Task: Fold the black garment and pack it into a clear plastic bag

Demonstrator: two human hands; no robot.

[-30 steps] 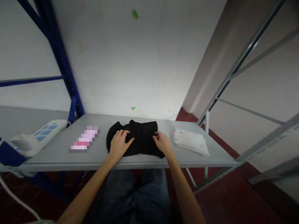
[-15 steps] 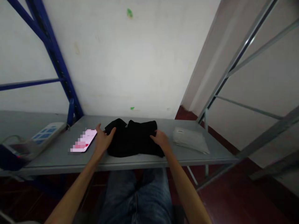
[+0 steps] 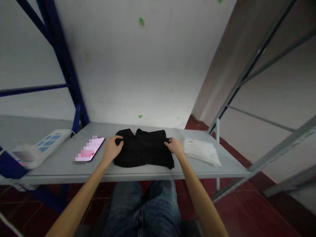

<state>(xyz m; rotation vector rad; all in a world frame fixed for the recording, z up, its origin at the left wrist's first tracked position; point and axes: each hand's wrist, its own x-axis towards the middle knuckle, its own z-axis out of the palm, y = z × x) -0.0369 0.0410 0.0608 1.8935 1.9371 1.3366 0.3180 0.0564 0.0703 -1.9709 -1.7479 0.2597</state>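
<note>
A black garment [image 3: 144, 149] lies spread on the grey tabletop, its cloth partly folded with a notch in the far edge. My left hand [image 3: 113, 149] pinches its upper left edge between thumb and fingers. On the opposite side, my right hand [image 3: 174, 146] grips the right edge, thumb on top of the cloth. Which kind of garment it is, I cannot tell. To the right of my right hand rests a stack of white plastic bags [image 3: 201, 151].
The phone [image 3: 92, 148] with a lit pink screen lies left of the garment. A white power strip [image 3: 50, 143] sits farther left, near a blue rack post [image 3: 66, 65]. The grey table [image 3: 145, 177] has its front edge over my lap. A metal frame [image 3: 237, 87] rises at right.
My left hand's spread fingers have closed on the left edge, and that corner of cloth has been drawn inward. My right hand has shifted slightly to the garment's right edge.
</note>
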